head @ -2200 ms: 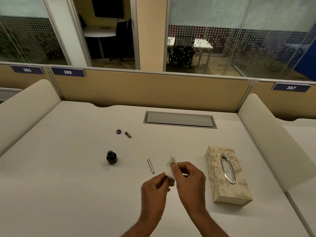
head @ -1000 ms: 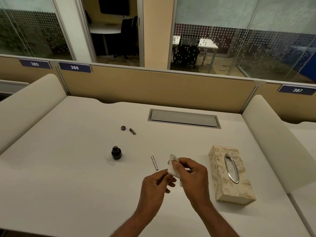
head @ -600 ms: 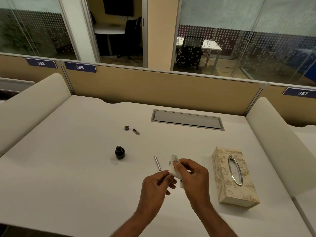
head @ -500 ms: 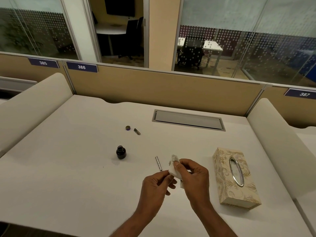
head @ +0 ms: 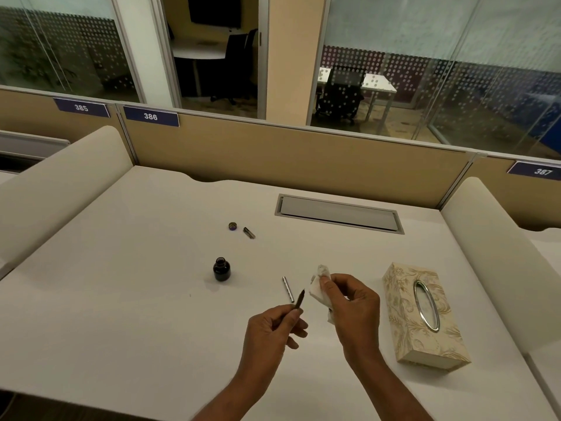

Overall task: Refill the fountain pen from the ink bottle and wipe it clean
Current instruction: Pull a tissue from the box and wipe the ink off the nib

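Note:
My left hand (head: 274,331) pinches the dark nib section of the fountain pen (head: 300,298), its tip pointing up and to the right. A crumpled white tissue (head: 319,288) is held in my right hand (head: 353,305), a small gap away from the pen tip. On the white desk, the open ink bottle (head: 221,269) stands upright to the left of my hands. A silver pen barrel (head: 288,288) lies just beyond the pen tip. Farther back lie the bottle cap (head: 232,226) and a short dark pen part (head: 249,233).
A patterned tissue box (head: 425,314) lies to the right of my right hand. A grey cable hatch (head: 338,213) is set into the desk (head: 121,284) at the back. Cream side dividers and a tan partition wall border the desk.
My hands have drawn apart: the pen section has come out of the tissue and now shows in my left hand. The view has also shifted slightly.

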### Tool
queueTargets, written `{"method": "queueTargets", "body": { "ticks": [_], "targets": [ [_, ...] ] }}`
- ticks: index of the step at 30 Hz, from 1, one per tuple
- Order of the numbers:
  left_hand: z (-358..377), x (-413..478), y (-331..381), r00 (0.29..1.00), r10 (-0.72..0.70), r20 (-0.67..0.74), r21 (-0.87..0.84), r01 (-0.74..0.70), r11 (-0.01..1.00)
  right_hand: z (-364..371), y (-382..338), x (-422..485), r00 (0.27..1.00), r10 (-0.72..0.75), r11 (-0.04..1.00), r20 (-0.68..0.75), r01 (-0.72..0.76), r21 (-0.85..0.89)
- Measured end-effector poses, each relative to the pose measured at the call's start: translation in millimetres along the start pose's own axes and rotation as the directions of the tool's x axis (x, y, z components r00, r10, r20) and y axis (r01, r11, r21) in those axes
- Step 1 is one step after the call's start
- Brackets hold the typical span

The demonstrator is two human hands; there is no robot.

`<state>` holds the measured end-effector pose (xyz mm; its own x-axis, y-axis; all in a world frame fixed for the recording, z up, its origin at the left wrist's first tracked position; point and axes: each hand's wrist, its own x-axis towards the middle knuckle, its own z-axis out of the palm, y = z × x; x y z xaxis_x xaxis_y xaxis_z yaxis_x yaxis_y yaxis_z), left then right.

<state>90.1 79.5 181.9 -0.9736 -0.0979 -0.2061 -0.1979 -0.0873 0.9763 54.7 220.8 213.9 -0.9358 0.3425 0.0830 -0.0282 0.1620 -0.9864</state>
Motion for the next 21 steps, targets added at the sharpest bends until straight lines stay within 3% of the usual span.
{"method": "queueTargets", "body": {
  "ticks": [5,11,15,21],
  "targets": [
    [-9,6,7,0.991,-0.13,0.005,-0.231,0.128,0.965,12,1,-11,0.999,-0.048,0.998,0.0,0.048,-0.032],
    [-24,20,23,0.956,-0.287,0.059,-0.633,0.258,0.73,35,5,-35,0.984,-0.179,0.962,0.013,0.178,-0.208],
    [-32,24,34,0.925,-0.354,0.139,-0.702,0.344,0.624,49,10,-49,0.954,-0.294,0.892,0.061,0.296,-0.34],
    [-41,31,40,0.87,-0.394,0.296,-0.767,0.462,0.445,74,15,-66,0.929,-0.364,0.837,0.07,0.359,-0.412]
  ]
}}
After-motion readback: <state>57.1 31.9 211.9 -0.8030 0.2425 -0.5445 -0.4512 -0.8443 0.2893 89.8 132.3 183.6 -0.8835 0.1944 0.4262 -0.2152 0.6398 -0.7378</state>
